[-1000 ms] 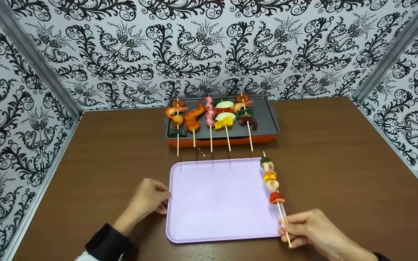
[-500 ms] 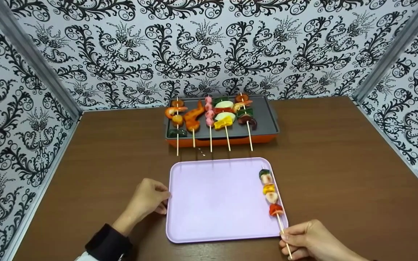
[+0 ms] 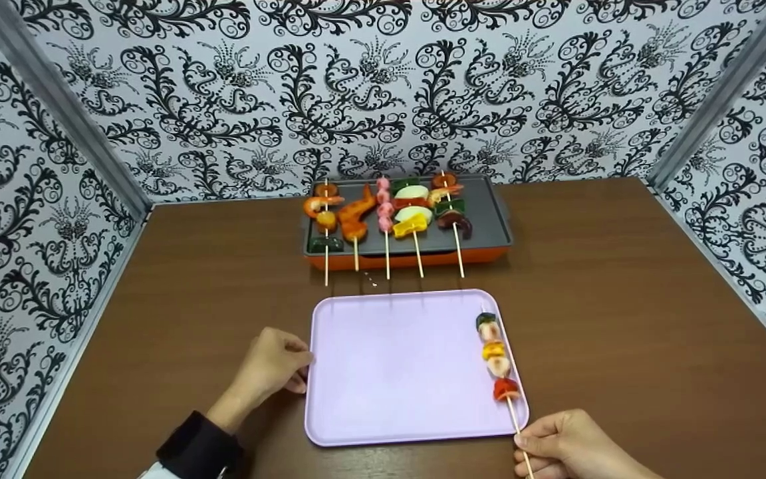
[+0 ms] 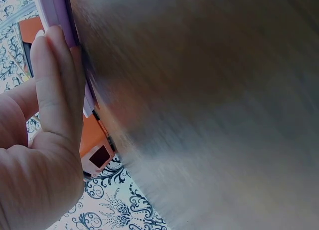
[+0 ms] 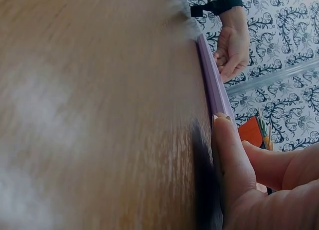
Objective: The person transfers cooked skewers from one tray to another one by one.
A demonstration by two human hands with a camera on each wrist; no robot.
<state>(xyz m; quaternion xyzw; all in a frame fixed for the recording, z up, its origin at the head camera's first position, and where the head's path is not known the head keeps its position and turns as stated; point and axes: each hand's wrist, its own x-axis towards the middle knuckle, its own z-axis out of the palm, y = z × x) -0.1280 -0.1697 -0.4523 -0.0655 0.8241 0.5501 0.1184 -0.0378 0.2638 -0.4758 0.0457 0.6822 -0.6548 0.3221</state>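
Observation:
In the head view, my right hand (image 3: 566, 444) pinches the bare stick of a skewer (image 3: 496, 364) beyond the near right corner of a lilac tray (image 3: 403, 432). Green, pale, yellow and red pieces are threaded on it, lying along the tray's right side. My left hand (image 3: 271, 366) holds the tray's left rim between thumb and fingers. Close up in the left wrist view, the left fingers (image 4: 52, 85) lie against the tray's edge (image 4: 47, 8). The right wrist view has the right fingers (image 5: 232, 155) beside the rim (image 5: 214, 85); the stick is not clear there.
Behind the tray stands an orange grill (image 3: 423, 258) with a dark plate. Several skewers lie on it, among them a pink one (image 3: 384, 206) and an orange wing-shaped one (image 3: 354, 219); their sticks overhang the front. Patterned walls (image 3: 383, 86) enclose the brown table (image 3: 622, 299).
My right hand has moved toward me, drawing the skewer nearer along the tray's right side, most of it in the earlier half second. The left hand and tray stay put.

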